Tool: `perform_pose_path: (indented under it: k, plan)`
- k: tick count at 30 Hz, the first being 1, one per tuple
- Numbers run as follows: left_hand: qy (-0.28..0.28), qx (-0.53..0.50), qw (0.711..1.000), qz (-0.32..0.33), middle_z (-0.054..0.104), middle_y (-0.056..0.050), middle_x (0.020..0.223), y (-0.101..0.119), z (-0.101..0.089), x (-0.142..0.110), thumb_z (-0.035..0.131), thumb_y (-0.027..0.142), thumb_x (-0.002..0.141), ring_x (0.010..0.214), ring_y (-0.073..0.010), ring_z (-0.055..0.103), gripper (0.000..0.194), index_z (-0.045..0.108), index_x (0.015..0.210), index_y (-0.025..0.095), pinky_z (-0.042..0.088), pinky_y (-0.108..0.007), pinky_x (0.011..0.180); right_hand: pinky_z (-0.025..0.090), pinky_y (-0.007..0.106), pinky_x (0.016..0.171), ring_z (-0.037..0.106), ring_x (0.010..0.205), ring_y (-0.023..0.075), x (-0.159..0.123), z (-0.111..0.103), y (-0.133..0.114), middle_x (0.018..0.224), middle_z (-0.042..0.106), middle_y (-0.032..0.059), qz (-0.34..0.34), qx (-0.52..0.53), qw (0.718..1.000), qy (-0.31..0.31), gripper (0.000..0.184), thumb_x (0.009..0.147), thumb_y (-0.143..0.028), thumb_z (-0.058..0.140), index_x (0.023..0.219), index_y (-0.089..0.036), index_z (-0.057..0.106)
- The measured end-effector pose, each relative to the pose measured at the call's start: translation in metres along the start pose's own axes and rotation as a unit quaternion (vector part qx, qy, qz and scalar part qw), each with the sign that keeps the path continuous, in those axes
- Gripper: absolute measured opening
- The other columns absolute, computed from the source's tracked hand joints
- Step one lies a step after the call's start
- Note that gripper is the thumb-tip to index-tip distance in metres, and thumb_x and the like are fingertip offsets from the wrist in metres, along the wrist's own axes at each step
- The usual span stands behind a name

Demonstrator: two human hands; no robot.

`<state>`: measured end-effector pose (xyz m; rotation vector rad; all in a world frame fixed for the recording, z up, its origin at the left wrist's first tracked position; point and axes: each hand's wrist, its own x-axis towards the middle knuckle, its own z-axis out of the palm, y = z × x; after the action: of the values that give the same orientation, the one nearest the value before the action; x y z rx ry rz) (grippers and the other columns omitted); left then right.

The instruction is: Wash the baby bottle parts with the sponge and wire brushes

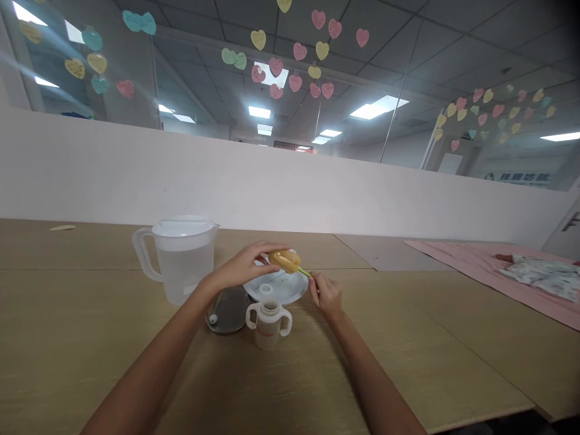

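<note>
My left hand (pixel 257 264) is closed around a glossy yellow rounded container (pixel 285 260), tilted in the air above a white plate (pixel 296 295). Between the fingers of my right hand (pixel 326 295) is one end of a thin green stick (pixel 304 272), perhaps a spoon handle; its other end meets the yellow container, and I cannot tell whether it goes inside. Just in front of the plate stands a two-handled baby bottle (pixel 267 332), upright with its mouth uncovered. A white ring-shaped bottle part (pixel 265 291) rests at the plate's near edge.
A clear lidded pitcher (pixel 188 272) containing liquid stands left of my left hand. Beside the bottle lies a dark round tray (pixel 229 314) with a small white piece on it. At the right, patterned fabric (pixel 544 275) lies on a pink cloth (pixel 457 263). A white wall backs the table.
</note>
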<state>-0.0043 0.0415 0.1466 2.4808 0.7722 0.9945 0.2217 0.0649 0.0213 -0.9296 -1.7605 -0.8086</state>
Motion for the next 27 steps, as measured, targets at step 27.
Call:
perform_pose_path:
  k: [27]
  plan:
    - [-0.168, 0.347, 0.864, -0.323, 0.063, -0.008, 0.098, -0.088, -0.008, -0.026, 0.069, 0.022, 0.053, 0.084, -0.0234, 0.059, 0.044, 0.057, 0.094, 0.017, 0.043, -0.026, 0.061, 0.029, 0.021, 0.047, 0.048, 0.044, 0.0080, 0.002, 0.006, 0.008, 0.057, 0.059, -0.0001, 0.035, -0.037, 0.999, -0.010, 0.025, 0.089, -0.021, 0.038, 0.075, -0.016, 0.057]
